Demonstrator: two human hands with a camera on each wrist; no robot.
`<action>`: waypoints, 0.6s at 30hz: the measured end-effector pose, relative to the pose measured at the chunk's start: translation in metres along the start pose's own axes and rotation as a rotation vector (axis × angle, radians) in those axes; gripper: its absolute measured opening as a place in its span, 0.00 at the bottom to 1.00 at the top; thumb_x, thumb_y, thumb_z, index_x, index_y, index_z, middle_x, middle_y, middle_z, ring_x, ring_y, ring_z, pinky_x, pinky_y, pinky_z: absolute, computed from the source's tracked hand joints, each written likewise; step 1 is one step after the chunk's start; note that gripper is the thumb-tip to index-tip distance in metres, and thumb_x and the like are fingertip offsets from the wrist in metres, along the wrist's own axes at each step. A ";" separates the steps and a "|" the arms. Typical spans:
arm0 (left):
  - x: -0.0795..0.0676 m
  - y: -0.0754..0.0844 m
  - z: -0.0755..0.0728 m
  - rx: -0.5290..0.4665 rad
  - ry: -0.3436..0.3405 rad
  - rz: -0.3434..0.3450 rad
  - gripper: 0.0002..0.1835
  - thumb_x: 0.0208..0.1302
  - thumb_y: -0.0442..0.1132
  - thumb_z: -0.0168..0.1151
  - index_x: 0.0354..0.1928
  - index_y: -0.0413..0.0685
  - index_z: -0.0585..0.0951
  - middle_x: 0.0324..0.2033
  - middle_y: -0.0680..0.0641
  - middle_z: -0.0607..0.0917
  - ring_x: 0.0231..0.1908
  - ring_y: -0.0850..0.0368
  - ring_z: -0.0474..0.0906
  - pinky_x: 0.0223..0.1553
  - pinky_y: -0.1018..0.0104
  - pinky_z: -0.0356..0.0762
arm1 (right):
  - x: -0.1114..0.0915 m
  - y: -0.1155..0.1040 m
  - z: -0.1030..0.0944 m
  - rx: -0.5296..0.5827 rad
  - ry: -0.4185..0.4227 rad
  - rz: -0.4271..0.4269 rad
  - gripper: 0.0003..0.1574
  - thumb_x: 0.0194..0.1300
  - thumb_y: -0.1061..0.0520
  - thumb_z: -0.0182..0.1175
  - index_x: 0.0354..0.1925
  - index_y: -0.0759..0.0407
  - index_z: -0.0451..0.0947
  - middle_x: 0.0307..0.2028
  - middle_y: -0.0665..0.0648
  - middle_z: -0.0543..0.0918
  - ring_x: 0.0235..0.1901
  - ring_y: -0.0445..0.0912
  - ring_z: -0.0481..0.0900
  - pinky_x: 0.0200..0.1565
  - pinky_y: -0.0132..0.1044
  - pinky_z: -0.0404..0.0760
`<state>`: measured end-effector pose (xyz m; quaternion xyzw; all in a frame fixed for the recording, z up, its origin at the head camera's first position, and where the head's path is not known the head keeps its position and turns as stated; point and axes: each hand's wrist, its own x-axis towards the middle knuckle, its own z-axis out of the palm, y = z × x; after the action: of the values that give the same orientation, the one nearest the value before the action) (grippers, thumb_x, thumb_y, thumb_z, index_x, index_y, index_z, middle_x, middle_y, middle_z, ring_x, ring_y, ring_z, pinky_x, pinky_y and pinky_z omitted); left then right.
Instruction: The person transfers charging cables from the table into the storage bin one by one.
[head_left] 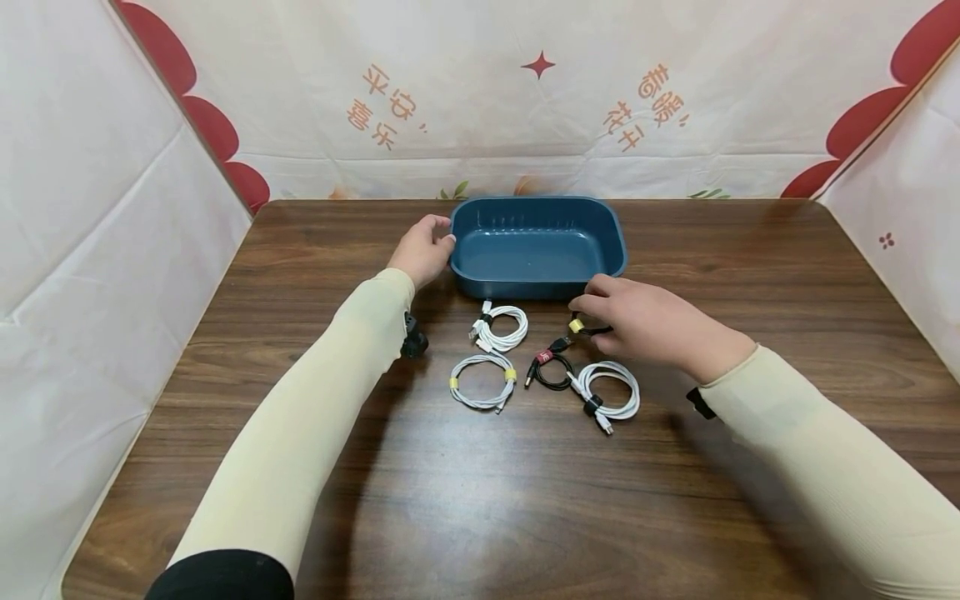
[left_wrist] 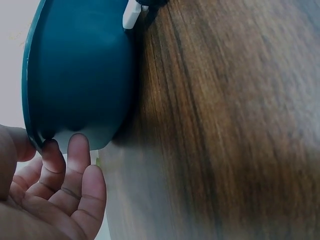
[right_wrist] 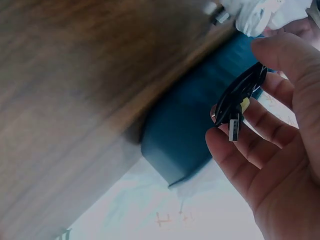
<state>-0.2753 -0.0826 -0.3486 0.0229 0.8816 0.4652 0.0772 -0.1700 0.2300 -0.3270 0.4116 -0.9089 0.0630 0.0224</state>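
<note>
Wooden table (head_left: 465,517), coiled black cable (right_wrist: 234,97) with yellow band (right_wrist: 245,104) in clasping right grip (head_left: 641,321), basin rim (head_left: 510,282) in pinching left grip (head_left: 422,252).

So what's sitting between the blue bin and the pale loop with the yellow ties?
A white coiled cable with a black strap lies between the blue bin and the pale loop, as the head view shows.

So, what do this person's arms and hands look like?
Pale cream sleeves reach both wrists, with black fabric above the left one. A small black device shows at each wrist. The left hand and right hand are bare.
</note>
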 end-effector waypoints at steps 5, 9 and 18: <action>-0.001 -0.001 0.001 0.004 0.011 0.002 0.23 0.78 0.43 0.49 0.70 0.46 0.67 0.47 0.42 0.79 0.42 0.49 0.81 0.49 0.57 0.76 | 0.001 0.000 -0.009 -0.021 0.066 -0.011 0.25 0.56 0.63 0.69 0.53 0.59 0.80 0.42 0.55 0.76 0.32 0.43 0.75 0.34 0.42 0.77; -0.001 0.000 0.001 0.007 0.021 0.007 0.22 0.78 0.43 0.49 0.69 0.46 0.68 0.49 0.41 0.79 0.41 0.50 0.80 0.50 0.57 0.76 | 0.004 0.001 -0.015 -0.039 0.086 -0.017 0.25 0.55 0.63 0.70 0.53 0.59 0.81 0.43 0.55 0.77 0.34 0.44 0.77 0.35 0.42 0.78; -0.002 0.003 0.002 0.016 0.022 -0.006 0.22 0.78 0.43 0.48 0.69 0.46 0.67 0.50 0.41 0.78 0.44 0.50 0.79 0.54 0.55 0.74 | 0.003 0.002 -0.021 -0.039 0.102 -0.005 0.26 0.56 0.62 0.71 0.54 0.59 0.81 0.44 0.55 0.78 0.33 0.43 0.77 0.35 0.41 0.79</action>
<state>-0.2735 -0.0799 -0.3472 0.0156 0.8862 0.4580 0.0688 -0.1737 0.2314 -0.3059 0.4098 -0.9065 0.0662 0.0771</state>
